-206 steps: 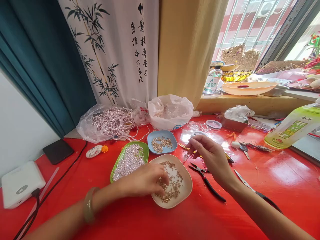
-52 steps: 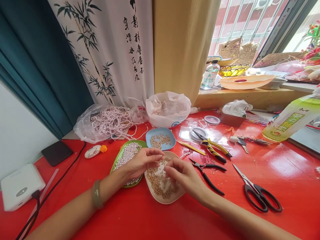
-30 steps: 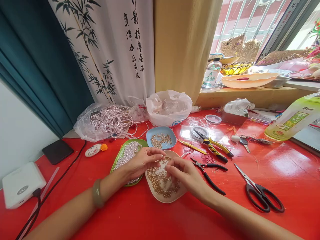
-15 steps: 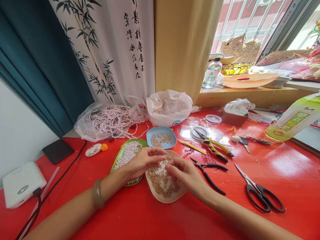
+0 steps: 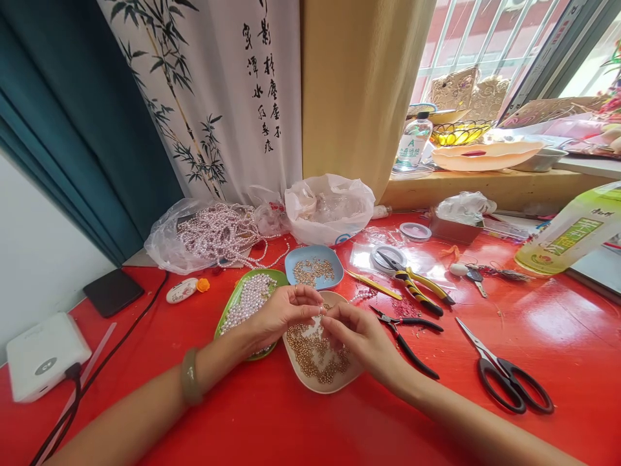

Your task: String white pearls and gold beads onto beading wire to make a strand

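Over the cream tray point(image 5: 324, 389) of gold beads point(image 5: 315, 362), my left hand point(image 5: 290, 314) and my right hand point(image 5: 353, 329) meet at the fingertips. Each is closed in a pinch. A tiny pale spot shows between the fingertips, too small to name for sure. Partly behind my left hand lies a green tray point(image 5: 228, 309) of white pearl beads point(image 5: 252, 294). A blue dish point(image 5: 291, 264) with more gold beads stands just beyond the cream tray.
Right of the trays lie yellow tweezers point(image 5: 376, 285), yellow-black pliers point(image 5: 412, 285), black-handled pliers point(image 5: 402, 323) and scissors point(image 5: 499, 372). Strung pearls point(image 5: 218, 236) in a plastic bag and a white bag point(image 5: 330, 210) stand at the back. A bottle point(image 5: 572, 230) is at right, a white box point(image 5: 46, 359) at left.
My left thumb and fingers have closed together a little, and the two hands' fingertips are now nearer each other. The trays and tools have stayed in place.
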Demonstrator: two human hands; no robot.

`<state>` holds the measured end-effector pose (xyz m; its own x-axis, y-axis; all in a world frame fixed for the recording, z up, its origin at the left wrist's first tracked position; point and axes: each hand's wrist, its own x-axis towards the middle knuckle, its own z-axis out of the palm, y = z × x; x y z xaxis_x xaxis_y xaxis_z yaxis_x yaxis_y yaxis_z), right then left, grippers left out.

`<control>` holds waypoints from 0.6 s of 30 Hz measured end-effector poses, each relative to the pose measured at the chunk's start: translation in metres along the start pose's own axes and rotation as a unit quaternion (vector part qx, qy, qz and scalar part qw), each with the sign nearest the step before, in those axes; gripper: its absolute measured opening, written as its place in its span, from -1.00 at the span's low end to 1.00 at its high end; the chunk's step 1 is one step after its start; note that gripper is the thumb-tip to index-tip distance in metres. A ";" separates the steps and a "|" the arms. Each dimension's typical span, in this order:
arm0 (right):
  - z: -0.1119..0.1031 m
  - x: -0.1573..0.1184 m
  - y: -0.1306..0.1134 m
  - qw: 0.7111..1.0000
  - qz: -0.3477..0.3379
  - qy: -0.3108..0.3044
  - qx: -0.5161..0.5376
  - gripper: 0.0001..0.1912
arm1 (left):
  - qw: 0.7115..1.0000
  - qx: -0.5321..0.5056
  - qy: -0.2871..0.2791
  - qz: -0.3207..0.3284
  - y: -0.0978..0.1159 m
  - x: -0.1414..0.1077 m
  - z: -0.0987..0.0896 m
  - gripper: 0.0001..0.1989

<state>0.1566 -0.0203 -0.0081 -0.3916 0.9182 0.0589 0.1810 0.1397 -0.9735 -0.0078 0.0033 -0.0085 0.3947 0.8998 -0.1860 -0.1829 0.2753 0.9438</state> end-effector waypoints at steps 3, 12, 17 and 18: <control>-0.001 0.001 0.001 1.000 0.008 0.004 0.003 -0.77 | 1.000 0.015 -0.007 0.012 0.000 -0.002 0.001 -0.84; -0.002 0.000 -0.004 1.000 -0.020 -0.007 -0.012 -0.82 | 0.999 0.011 -0.012 0.037 0.000 -0.003 0.005 -0.88; -0.021 0.008 -0.009 0.995 -0.032 -0.010 -0.094 -0.84 | 0.996 -0.061 0.024 0.053 0.009 -0.003 -0.001 -0.89; -0.027 0.011 -0.011 0.993 -0.034 -0.012 -0.110 -0.84 | 0.995 -0.075 0.033 0.062 0.011 -0.002 -0.002 -0.89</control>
<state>0.1747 -0.0016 0.0091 -0.4309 0.8949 0.1158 0.3444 0.2817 -0.8956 -0.0125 0.0049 0.0020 0.3007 0.9492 -0.0923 -0.3616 0.2030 0.9100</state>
